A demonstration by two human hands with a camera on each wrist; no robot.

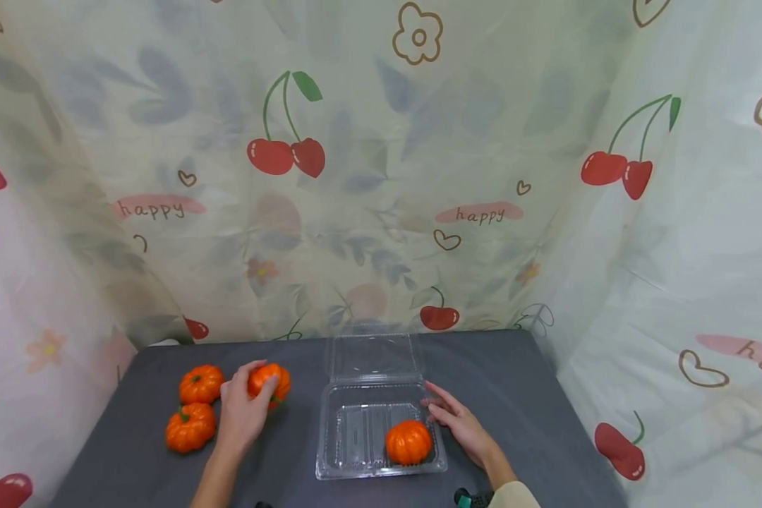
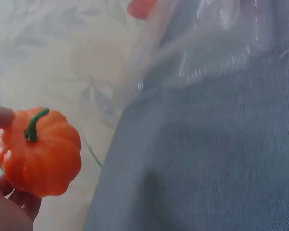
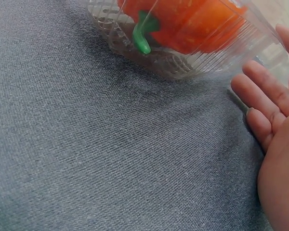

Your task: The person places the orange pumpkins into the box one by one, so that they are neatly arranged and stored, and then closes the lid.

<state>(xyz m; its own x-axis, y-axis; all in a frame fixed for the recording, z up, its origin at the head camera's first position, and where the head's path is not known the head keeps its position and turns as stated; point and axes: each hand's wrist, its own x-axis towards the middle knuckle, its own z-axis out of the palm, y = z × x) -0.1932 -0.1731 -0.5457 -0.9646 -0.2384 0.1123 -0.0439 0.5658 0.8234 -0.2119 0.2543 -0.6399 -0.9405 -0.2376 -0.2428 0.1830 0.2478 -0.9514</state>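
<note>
My left hand (image 1: 244, 403) grips a small orange pumpkin (image 1: 278, 382), thumb on one side and fingers on the other. In the left wrist view this pumpkin (image 2: 41, 154) shows a green stem, and the hand's fingers (image 2: 24, 202) curl beneath it. A clear plastic clamshell box (image 1: 355, 467) lies with its lid (image 1: 375, 358) folded back. Inside its right front part sits another pumpkin (image 1: 408, 442), its green stem visible through the wall in the right wrist view. My right hand (image 1: 460, 425) is at the box's right edge, fingers loosely extended; whether they touch it I cannot tell.
Two more orange pumpkins, one behind (image 1: 201, 384) and one in front (image 1: 190, 427), rest on the left of the dark grey table (image 1: 495, 381). A printed curtain (image 1: 368, 212) encloses the back and sides. A dark and teal object (image 1: 463, 498) lies by the right sleeve.
</note>
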